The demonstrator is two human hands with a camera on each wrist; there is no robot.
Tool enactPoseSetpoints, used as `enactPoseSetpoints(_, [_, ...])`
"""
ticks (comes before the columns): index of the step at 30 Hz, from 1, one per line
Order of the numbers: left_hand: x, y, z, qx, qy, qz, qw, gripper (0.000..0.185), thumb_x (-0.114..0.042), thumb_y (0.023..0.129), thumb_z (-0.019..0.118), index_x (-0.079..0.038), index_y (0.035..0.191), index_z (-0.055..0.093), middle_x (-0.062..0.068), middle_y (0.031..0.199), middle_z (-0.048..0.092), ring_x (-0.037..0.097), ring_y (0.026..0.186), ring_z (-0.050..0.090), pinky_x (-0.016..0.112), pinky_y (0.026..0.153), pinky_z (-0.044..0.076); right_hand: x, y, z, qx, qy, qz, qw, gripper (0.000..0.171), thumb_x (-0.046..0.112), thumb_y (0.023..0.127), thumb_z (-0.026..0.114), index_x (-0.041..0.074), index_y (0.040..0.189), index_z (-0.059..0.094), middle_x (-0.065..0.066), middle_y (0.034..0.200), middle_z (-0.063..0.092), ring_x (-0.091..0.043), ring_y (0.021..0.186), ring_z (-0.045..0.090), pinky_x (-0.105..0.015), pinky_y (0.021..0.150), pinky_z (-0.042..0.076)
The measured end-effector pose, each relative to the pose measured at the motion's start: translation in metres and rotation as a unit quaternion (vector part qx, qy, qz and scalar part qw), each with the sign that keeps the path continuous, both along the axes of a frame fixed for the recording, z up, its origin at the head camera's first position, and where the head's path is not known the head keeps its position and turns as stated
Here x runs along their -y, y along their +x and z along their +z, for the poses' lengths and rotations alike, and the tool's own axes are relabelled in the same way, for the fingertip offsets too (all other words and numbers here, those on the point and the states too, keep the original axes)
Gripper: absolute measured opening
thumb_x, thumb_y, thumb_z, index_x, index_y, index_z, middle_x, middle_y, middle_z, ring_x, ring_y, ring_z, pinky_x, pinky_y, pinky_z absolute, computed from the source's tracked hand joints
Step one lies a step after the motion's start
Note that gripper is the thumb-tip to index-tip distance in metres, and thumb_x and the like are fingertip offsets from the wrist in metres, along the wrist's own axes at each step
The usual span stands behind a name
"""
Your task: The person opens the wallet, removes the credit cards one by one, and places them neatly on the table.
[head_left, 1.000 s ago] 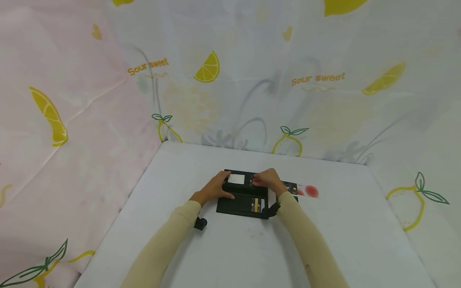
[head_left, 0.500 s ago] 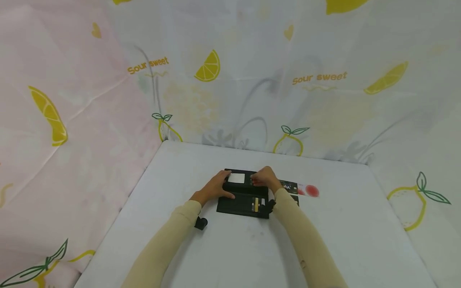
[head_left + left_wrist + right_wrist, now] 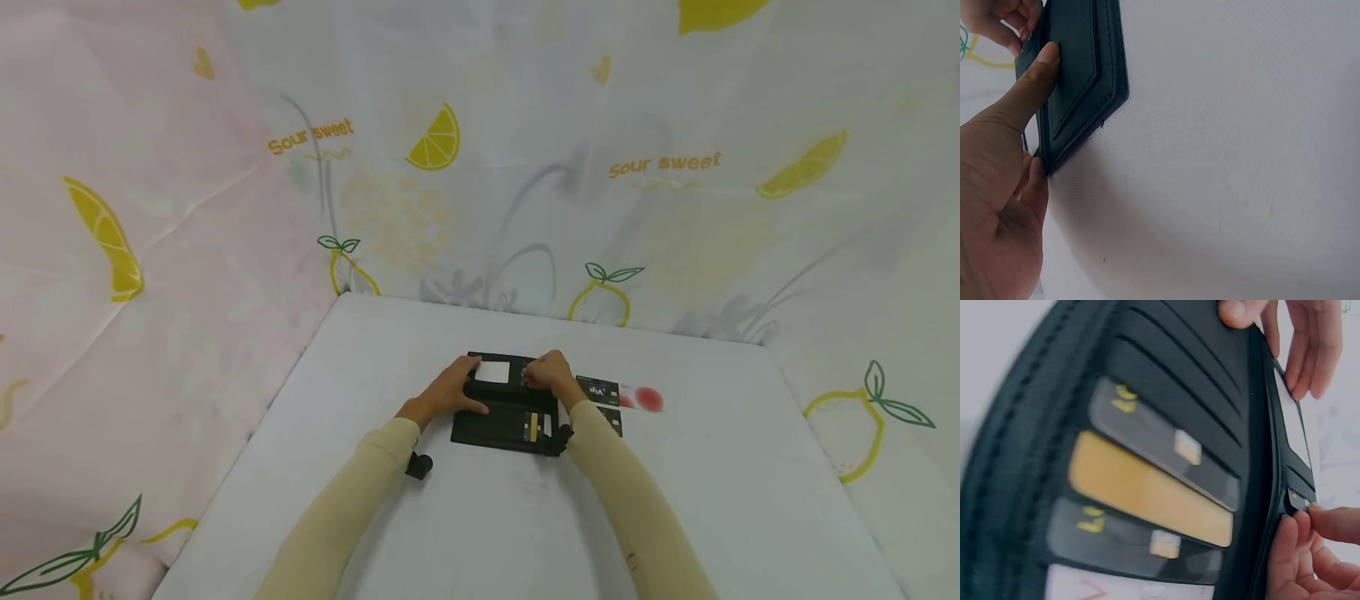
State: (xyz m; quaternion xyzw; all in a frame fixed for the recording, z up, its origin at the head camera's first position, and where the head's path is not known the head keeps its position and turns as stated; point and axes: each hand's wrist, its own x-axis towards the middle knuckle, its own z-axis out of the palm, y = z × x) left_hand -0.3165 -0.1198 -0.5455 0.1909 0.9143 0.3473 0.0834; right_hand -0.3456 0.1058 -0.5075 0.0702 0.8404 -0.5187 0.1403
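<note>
A black wallet lies open on the white table, with several cards in its slots, one of them gold. My left hand grips the wallet's left end, thumb laid along its outer side. My right hand is at the far flap and pinches the corner of a dark card that sits in a slot there. A white card shows on the far flap between my hands.
Three loose cards lie on the table right of the wallet: a black VIP card, a red and white one and another black one. Lemon-print cloth walls close the table's back and sides.
My right hand has slid a little to the left along the far flap, uncovering more of the black VIP card on the table. My left hand and the wallet have stayed put.
</note>
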Motion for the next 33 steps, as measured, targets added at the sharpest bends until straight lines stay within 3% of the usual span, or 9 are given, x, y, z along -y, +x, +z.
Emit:
enactPoseSetpoints(10, [-0.001, 0.002, -0.002, -0.01, 0.002, -0.002, 0.9999, 0.103, -0.036, 0.07, 0.089, -0.001, 0.149, 0.032, 0.016, 0.147, 0.038, 0.03, 0.126, 0.049, 0.038, 0.108, 0.042, -0.003, 0.009, -0.007, -0.02, -0.029, -0.006, 0.999, 0.023, 0.0, 0.094, 0.057, -0.016, 0.11, 0.064, -0.022, 0.105, 0.063, -0.026, 0.088, 0.065, -0.034, 0.078, 0.061])
enactPoseSetpoints(14, [-0.001, 0.001, -0.001, -0.016, 0.004, -0.008, 0.9998, 0.102, -0.035, 0.071, 0.089, 0.0, 0.148, 0.033, 0.017, 0.145, 0.04, 0.03, 0.126, 0.049, 0.037, 0.108, 0.043, -0.015, 0.009, -0.009, -0.013, -0.059, -0.026, 0.998, 0.025, -0.004, 0.092, 0.057, -0.019, 0.111, 0.061, -0.02, 0.102, 0.061, -0.022, 0.081, 0.063, -0.031, 0.075, 0.061])
enactPoseSetpoints(20, [0.001, 0.004, 0.002, -0.022, -0.016, -0.001, 0.9996, 0.103, -0.037, 0.069, 0.089, 0.001, 0.147, 0.035, 0.017, 0.141, 0.044, 0.029, 0.127, 0.048, 0.039, 0.11, 0.04, -0.028, 0.007, -0.008, 0.04, -0.108, -0.038, 0.993, 0.023, -0.005, 0.093, 0.055, -0.019, 0.11, 0.059, -0.013, 0.092, 0.057, -0.016, 0.073, 0.058, -0.027, 0.07, 0.06])
enactPoseSetpoints(24, [0.001, 0.004, 0.003, -0.025, -0.017, -0.003, 0.9995, 0.102, -0.037, 0.069, 0.089, 0.002, 0.147, 0.035, 0.017, 0.141, 0.044, 0.029, 0.127, 0.047, 0.039, 0.11, 0.04, -0.03, 0.005, -0.003, 0.066, -0.114, -0.043, 0.99, 0.022, -0.002, 0.093, 0.058, -0.016, 0.11, 0.059, -0.011, 0.089, 0.057, -0.015, 0.07, 0.059, -0.024, 0.067, 0.06])
enactPoseSetpoints(33, [0.0, 0.002, 0.0, -0.019, -0.019, 0.001, 0.9996, 0.103, -0.037, 0.069, 0.089, -0.001, 0.148, 0.035, 0.015, 0.141, 0.044, 0.026, 0.126, 0.047, 0.037, 0.111, 0.039, -0.032, 0.005, -0.002, 0.062, -0.119, -0.045, 0.99, 0.027, 0.004, 0.095, 0.062, -0.016, 0.114, 0.061, -0.01, 0.09, 0.059, -0.013, 0.071, 0.06, -0.024, 0.068, 0.06])
